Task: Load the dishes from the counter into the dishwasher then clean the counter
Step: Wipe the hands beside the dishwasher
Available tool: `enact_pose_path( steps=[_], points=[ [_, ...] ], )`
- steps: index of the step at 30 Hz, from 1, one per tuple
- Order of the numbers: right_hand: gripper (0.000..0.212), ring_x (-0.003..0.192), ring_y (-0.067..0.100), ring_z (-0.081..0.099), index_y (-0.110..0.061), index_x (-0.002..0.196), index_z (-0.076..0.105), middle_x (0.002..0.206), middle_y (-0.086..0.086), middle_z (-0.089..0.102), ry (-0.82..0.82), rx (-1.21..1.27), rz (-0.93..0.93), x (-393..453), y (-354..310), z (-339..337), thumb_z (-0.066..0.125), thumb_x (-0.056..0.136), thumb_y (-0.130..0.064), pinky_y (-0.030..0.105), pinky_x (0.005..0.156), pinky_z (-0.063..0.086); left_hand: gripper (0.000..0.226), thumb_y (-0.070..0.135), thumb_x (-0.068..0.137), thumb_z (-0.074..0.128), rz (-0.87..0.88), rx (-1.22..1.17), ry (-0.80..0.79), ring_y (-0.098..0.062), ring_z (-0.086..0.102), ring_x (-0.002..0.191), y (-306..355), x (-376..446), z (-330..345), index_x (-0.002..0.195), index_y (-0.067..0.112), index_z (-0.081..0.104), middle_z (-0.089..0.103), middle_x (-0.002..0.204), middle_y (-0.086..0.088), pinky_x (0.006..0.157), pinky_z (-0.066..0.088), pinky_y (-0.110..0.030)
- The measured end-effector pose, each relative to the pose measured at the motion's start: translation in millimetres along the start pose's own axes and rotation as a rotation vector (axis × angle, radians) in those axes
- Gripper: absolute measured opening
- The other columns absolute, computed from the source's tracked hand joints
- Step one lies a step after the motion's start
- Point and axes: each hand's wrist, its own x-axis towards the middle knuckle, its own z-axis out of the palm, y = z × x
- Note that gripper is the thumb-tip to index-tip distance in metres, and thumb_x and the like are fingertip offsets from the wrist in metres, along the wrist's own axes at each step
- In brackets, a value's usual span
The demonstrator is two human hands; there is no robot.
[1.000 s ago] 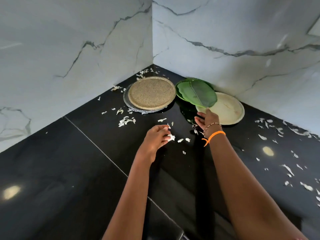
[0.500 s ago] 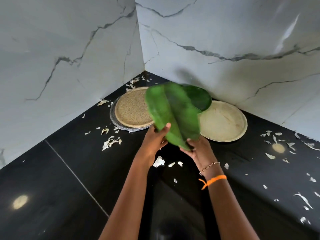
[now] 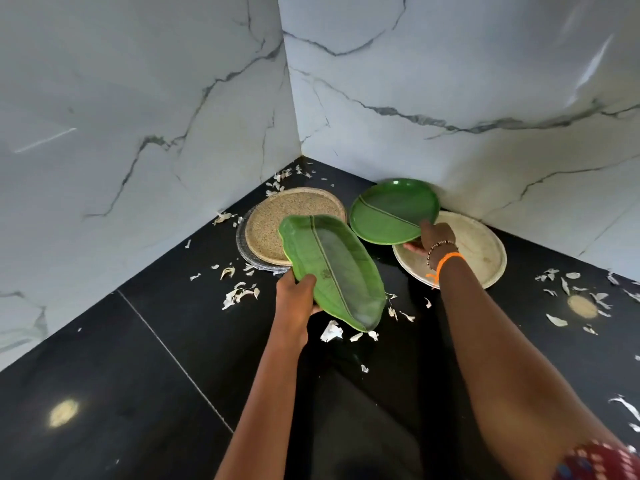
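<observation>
My left hand [image 3: 298, 296] grips the near edge of a long green leaf-shaped plate [image 3: 332, 268] and holds it tilted above the black counter [image 3: 145, 368]. My right hand [image 3: 433, 237] pinches the rim of a round green plate [image 3: 391, 211], which is lifted at an angle over a cream round plate [image 3: 478, 251]. A speckled tan plate [image 3: 277, 220] sits on a clear glass plate [image 3: 242, 240] in the corner, partly hidden by the leaf plate.
White peel scraps [image 3: 239, 294] are scattered across the counter near the plates, below the leaf plate and along the right side [image 3: 568, 289]. Marble walls [image 3: 145, 109] meet in the corner behind the plates.
Both hands held the leaf plate half a second ago. Now my left hand alone holds it, lowered, and my right hand has moved back and taken the round green plate's rim.
</observation>
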Motion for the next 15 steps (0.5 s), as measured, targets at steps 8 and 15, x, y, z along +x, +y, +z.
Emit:
enact_pose_path(
  steps=[8,15],
  points=[
    [0.027,0.045,0.017,0.064,0.004,0.110,0.048,0.079,0.019,0.058,0.027,0.336,-0.132,-121,17,-49,0.031,0.093,-0.007,0.024,0.041,0.052,0.011,0.014,0.093,0.050,0.032,-0.053,0.068,-0.016,0.061,0.070,28,-57,-21,0.097,0.011,0.061,0.064,0.081,-0.003,0.055,0.044,-0.026],
    [0.028,0.039,0.014,0.061,0.003,0.119,0.044,0.097,0.024,0.057,0.117,0.328,-0.211,-205,59,-108,0.035,0.094,-0.003,0.021,0.036,0.048,0.016,0.005,0.092,0.048,0.128,-0.052,-0.055,-0.018,0.062,0.078,22,-120,-23,0.101,0.010,0.061,0.065,0.085,-0.004,0.074,0.050,-0.032]
  ],
)
